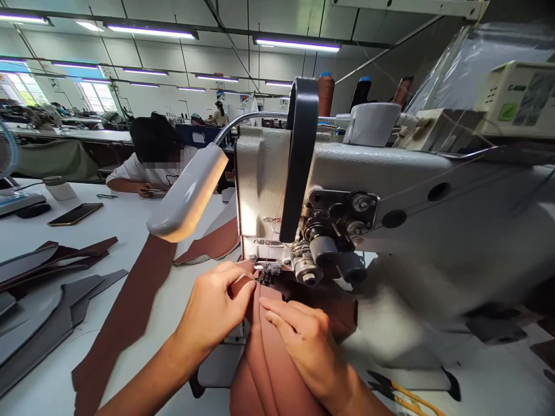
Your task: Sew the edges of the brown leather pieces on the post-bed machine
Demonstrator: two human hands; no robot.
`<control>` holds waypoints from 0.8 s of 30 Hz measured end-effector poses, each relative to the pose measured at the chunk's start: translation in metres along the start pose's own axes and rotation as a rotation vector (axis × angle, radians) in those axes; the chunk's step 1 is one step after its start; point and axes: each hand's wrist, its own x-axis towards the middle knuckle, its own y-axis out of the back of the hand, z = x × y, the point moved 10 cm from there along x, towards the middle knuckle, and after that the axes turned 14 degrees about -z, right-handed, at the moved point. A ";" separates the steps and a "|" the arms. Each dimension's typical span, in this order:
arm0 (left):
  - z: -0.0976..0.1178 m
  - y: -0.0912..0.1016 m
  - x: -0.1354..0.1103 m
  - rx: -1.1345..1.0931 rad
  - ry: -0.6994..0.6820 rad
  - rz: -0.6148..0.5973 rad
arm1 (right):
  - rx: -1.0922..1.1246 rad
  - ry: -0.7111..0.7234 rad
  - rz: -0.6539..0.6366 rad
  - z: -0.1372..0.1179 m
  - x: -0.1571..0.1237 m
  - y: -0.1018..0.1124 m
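Observation:
Brown fabric runs from the front edge up under the needle area of a sewing machine, with a seam line along its length. My left hand pinches the fabric's left side close to the presser foot. On the right side of the seam, my right hand has thumb and fingertips pressed together on the fabric, just in front of the foot. Both hands are closed on the same piece. The needle tip is too small to make out.
A lamp head hangs left of the machine. Brown cut pieces and grey pieces lie on the left. Yellow-handled scissors rest at the lower right. A phone lies near a seated person across the table.

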 end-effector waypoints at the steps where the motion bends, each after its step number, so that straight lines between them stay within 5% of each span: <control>1: -0.002 0.000 0.003 0.007 0.007 -0.006 | 0.024 -0.011 -0.008 0.002 0.001 0.000; 9: -0.014 -0.006 0.017 -0.012 0.030 -0.069 | 0.205 -0.077 -0.086 0.012 0.010 0.004; 18: -0.020 -0.012 0.022 -0.081 0.030 -0.110 | 0.065 0.018 -0.007 0.007 0.004 0.007; 24: -0.020 -0.011 0.021 -0.060 0.050 -0.077 | 0.073 -0.115 -0.078 0.027 0.001 -0.003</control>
